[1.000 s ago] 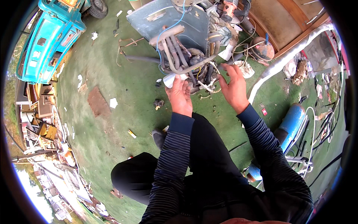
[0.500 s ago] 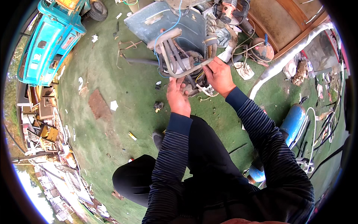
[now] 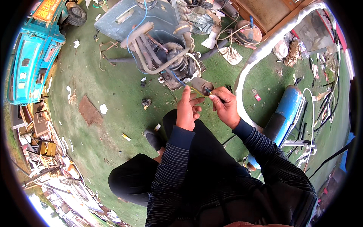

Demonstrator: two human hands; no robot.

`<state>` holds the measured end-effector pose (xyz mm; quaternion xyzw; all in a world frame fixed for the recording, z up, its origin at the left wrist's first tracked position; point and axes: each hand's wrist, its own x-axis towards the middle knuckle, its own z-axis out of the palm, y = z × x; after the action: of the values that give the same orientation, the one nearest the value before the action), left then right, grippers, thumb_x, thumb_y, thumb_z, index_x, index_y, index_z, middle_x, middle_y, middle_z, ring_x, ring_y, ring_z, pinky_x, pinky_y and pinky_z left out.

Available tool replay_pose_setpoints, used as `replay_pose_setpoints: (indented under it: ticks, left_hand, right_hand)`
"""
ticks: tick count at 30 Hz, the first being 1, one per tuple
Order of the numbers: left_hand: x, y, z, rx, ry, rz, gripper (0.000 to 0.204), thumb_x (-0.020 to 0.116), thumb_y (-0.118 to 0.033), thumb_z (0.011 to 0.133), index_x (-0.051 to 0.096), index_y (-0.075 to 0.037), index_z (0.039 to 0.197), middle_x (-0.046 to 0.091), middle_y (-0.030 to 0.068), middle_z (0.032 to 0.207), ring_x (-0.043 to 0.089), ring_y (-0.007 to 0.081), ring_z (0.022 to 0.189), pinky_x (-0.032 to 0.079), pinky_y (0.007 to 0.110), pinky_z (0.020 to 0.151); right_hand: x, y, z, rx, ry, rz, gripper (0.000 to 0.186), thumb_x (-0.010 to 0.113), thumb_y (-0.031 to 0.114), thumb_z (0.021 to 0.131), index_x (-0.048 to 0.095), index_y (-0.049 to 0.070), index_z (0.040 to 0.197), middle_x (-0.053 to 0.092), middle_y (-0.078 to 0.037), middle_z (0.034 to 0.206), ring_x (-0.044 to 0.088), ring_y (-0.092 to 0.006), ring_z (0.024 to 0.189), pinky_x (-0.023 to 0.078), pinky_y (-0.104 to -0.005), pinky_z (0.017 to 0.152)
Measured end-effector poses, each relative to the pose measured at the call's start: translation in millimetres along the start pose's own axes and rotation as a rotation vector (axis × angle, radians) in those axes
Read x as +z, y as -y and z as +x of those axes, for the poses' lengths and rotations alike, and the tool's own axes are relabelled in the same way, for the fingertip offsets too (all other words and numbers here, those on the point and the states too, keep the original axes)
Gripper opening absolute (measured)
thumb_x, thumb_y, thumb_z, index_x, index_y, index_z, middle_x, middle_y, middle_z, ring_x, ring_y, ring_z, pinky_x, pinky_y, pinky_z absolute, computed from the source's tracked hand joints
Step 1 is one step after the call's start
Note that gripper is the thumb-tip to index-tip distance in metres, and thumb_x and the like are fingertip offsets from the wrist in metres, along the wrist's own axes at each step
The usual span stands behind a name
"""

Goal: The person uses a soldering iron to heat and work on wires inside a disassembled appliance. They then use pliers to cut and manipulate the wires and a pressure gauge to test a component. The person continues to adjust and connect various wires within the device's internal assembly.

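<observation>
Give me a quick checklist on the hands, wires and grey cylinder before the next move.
1. Right hand on target: ok; it pinches a small dark piece at the end of the grey cylinder.
2. Left hand gripping a wire: cannot tell; contact at its raised fingertip is unclear.
3. Blue wire clear of the left hand: not ok; it stretches from the piping to beside that fingertip.
4. Hands clear of the bent grey pipe: ok; both are apart from it.
5. Cylinder's end connections loose: cannot tell; fingers partly cover them.
</observation>
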<state>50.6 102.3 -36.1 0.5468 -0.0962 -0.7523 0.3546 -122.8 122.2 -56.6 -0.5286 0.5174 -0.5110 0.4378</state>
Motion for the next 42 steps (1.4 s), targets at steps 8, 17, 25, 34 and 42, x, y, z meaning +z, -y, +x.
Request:
replay_pose_setpoints:
  ticks: [8,17,25,34,42]
  left_hand:
    - [22.2,6.6,3.6,0.249,0.442,-0.232,0.048,0.070,-0.030,0.099,0.056,-0.007,0.139,0.067,0.0097,0.127,0.063,0.0218,0.115,0.050,0.039,0.097]
    - [67.8,-3.7,-36.2,0.416,0.585,0.356,0.063,0.087,-0.020,0.081,0.056,-0.002,0.133,0.068,0.0064,0.111,0.066,0.0193,0.100,0.052,0.034,0.094]
    - [72.8,22.0,-31.7,0.233,0.187,0.302,0.026,0.072,-0.026,0.095,0.069,-0.001,0.101,0.072,0.0043,0.089,0.067,0.0122,0.078,0.052,0.030,0.065]
    - [14.8,47.8,7.3,0.100,-0.177,-0.207,0.038,0.070,-0.046,0.096,0.061,-0.011,0.108,0.067,0.0049,0.086,0.064,0.0159,0.069,0.047,0.032,0.056]
    - [9.0,48.7,23.5,0.143,-0.142,-0.227,0.045,0.069,-0.050,0.096,0.060,-0.009,0.113,0.070,0.0098,0.085,0.058,0.0135,0.066,0.044,0.028,0.057]
  right_hand:
    - [-18.6,24.5,-16.5,-0.169,0.088,-0.260,0.018,0.082,0.004,0.085,0.071,0.000,0.100,0.063,-0.012,0.107,0.064,-0.0223,0.074,0.054,-0.0309,0.064]
    - [-32.1,16.7,-45.3,-0.393,-0.003,-0.511,0.036,0.084,0.006,0.079,0.070,0.006,0.112,0.064,-0.017,0.111,0.070,-0.0346,0.097,0.057,-0.0397,0.080]
    - [-48.6,31.6,-59.4,-0.152,0.066,-0.510,0.017,0.083,0.011,0.084,0.070,0.005,0.094,0.064,-0.012,0.084,0.064,-0.0332,0.066,0.050,-0.0402,0.057]
    - [-4.0,27.6,-48.9,-0.013,0.216,-0.608,0.018,0.075,0.022,0.091,0.070,0.005,0.093,0.065,-0.016,0.081,0.065,-0.0408,0.069,0.052,-0.0503,0.061]
    - [2.2,21.6,-39.3,0.055,0.321,-0.578,0.026,0.070,0.026,0.095,0.069,0.002,0.087,0.067,-0.020,0.079,0.066,-0.0435,0.072,0.051,-0.0535,0.065]
